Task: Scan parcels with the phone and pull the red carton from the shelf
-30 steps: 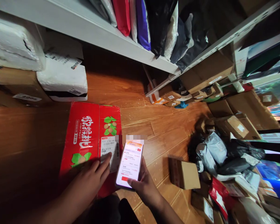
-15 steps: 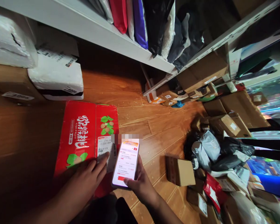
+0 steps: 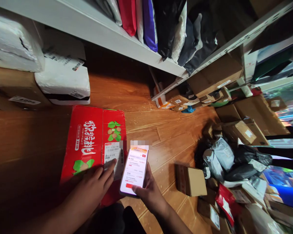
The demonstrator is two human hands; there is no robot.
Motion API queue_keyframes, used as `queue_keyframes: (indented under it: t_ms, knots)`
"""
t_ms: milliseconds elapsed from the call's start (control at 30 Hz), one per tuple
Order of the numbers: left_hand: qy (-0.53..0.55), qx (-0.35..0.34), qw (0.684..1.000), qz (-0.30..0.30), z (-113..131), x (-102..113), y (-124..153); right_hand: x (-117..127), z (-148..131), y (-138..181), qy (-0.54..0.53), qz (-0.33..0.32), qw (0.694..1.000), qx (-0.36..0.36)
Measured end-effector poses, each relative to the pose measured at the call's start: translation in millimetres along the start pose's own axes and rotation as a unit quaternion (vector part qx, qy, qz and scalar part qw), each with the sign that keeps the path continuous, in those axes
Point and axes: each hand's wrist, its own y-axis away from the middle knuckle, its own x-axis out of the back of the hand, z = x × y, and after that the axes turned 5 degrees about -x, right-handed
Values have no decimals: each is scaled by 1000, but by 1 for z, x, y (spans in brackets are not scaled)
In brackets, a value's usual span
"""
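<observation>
We see a wooden floor [image 3: 175, 130] under parcel shelves [image 3: 107, 35]. The red kiwi fruit box [image 3: 88, 143] lies lengthwise away from us; left hand [image 3: 95, 188] fingers spread on its label [image 3: 113, 156], right hand [image 3: 148, 191] fingers gripping the smartphone [image 3: 135, 170]

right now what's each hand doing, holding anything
Left hand: open, fingers flat on the white shipping label of the red cardboard kiwi fruit box.
Right hand: closed around a lit smartphone.

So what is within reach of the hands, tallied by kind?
Red fruit box: 1
Shipping label on it, under the left hand: 1
Phone, lit, held in the right hand: 1
Small brown cardboard box on the floor: 1
Total: 4
</observation>
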Motion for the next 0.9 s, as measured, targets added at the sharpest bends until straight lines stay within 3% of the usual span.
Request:
queue_keyframes:
  t_ms: [733,900]
  knots:
    - [37,-17,997,-59,-1,2,1,1,1,-1,1,-10,1000,11]
    - [8,-13,999,-41,-1,5,1,0,2,-2,4,-3,1000,15]
